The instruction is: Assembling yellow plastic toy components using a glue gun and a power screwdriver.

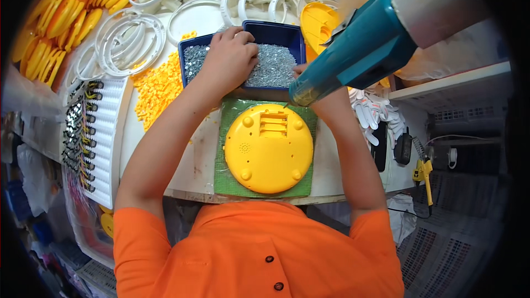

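Observation:
My left hand [233, 58] reaches into a dark blue bin [215, 37] of small silvery screws [271, 65]. Its fingers are bent and closed, and their tips are hidden, so whatever they hold does not show. A teal power screwdriver [353, 49] slants across the view and covers most of my right hand [328, 99]. Only some fingertips peek out near the bin's right side; whether they grip anything is hidden. Below the bin, a round yellow plastic casing [269, 152] lies on a green mat [221, 179], with its open battery compartment [273, 124] at the top.
Small yellow parts [157, 94] are heaped left of the bin. White rings [132, 44] and stacked yellow casings [61, 16] fill the far left. A white ribbed tray [107, 132] holds wired parts. Gloves [375, 110] and a yellow soldering iron [424, 174] are at the right.

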Motion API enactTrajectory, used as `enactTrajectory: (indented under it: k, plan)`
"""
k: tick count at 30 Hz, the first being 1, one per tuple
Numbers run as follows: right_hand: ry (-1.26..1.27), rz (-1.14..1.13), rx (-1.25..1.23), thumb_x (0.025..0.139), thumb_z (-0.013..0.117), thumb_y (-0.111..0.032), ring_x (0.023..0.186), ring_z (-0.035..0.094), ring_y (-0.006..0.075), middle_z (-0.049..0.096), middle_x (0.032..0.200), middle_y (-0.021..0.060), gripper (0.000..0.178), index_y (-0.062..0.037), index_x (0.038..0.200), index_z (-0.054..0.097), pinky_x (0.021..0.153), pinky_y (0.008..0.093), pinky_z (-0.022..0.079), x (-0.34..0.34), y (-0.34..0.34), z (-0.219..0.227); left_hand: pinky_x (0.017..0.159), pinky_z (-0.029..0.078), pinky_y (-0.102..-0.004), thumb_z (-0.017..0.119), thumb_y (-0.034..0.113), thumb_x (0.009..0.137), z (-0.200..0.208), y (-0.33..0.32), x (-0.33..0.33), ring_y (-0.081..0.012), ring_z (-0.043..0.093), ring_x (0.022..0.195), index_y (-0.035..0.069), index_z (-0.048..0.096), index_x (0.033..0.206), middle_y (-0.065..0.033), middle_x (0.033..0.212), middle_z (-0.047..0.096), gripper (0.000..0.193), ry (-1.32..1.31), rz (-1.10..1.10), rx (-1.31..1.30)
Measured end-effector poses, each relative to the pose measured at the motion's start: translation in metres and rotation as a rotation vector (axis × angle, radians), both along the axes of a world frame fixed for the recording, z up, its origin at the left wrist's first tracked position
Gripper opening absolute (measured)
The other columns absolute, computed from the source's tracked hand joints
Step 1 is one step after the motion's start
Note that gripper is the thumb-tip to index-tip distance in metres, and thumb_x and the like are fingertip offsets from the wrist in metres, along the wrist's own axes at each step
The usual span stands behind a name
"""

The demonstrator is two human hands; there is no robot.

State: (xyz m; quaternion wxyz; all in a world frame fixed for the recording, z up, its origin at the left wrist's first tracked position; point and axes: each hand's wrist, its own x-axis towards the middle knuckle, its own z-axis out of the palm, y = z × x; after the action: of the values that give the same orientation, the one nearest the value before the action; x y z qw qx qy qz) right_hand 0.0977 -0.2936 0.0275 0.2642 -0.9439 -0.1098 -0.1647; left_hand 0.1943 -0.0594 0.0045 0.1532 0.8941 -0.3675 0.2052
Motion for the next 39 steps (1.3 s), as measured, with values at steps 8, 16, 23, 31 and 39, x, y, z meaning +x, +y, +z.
enactTrajectory:
  k: [8, 16, 23, 31, 39]
  plan:
    - [0.073, -0.077, 0.22, 0.074, 0.082, 0.0, 0.078, 0.064, 0.0193, 0.069, 0.085, 0.007, 0.022, -0.0059, 0.095, 0.078, 0.061, 0.031, 0.048, -0.14, -0.009, 0.009, 0.1, 0.043, -0.0459, 0.075, 0.025, 0.085, -0.009, -0.007, 0.0, -0.0267, 0.058, 0.119, 0.011, 0.072, 0.092, -0.0028, 0.112, 0.068, 0.016, -0.034, -0.023, -0.135]
    - [-0.127, 0.143, 0.16, 0.065, 0.084, 0.001, 0.067, 0.061, 0.0202, 0.067, 0.082, 0.0032, 0.036, -0.0087, 0.1, 0.079, 0.055, 0.0312, 0.048, -0.203, 0.02, -0.033, 0.094, 0.048, -0.0442, 0.069, 0.019, 0.089, -0.003, -0.002, -0.01, -0.0268, 0.066, 0.107, 0.009, 0.074, 0.097, -0.0049, 0.107, 0.072, 0.014, 0.031, -0.038, -0.206]
    - [-0.186, 0.19, 0.06, 0.067, 0.082, -0.002, 0.066, 0.063, 0.0191, 0.069, 0.083, 0.0023, 0.033, -0.0105, 0.099, 0.079, 0.055, 0.0308, 0.049, -0.2, 0.016, -0.031, 0.076, 0.056, -0.0362, 0.073, 0.014, 0.089, 0.022, 0.012, -0.09, -0.0286, 0.072, 0.083, 0.003, 0.075, 0.098, -0.0103, 0.092, 0.074, 0.014, 0.448, -0.004, -0.492]
    - [-0.126, 0.395, -0.122, 0.07, 0.085, -0.012, 0.067, 0.067, 0.0208, 0.07, 0.081, 0.0033, 0.032, -0.0089, 0.101, 0.076, 0.055, 0.0323, 0.05, -0.18, 0.007, -0.011, 0.085, 0.054, -0.0331, 0.07, 0.002, 0.092, 0.028, 0.06, -0.162, -0.0242, 0.071, 0.095, 0.001, 0.073, 0.101, -0.0107, 0.098, 0.074, 0.009, 0.574, -0.021, -0.493]
    - [-0.225, 0.264, 0.018, 0.08, 0.08, -0.007, 0.07, 0.068, 0.0239, 0.07, 0.084, 0.0111, 0.028, -0.0008, 0.106, 0.072, 0.063, 0.0342, 0.053, -0.14, -0.009, 0.025, 0.093, 0.053, -0.0436, 0.073, 0.005, 0.08, 0.005, 0.074, -0.219, -0.0272, 0.068, 0.109, 0.01, 0.075, 0.105, -0.0075, 0.116, 0.072, 0.025, 0.227, -0.257, -0.231]
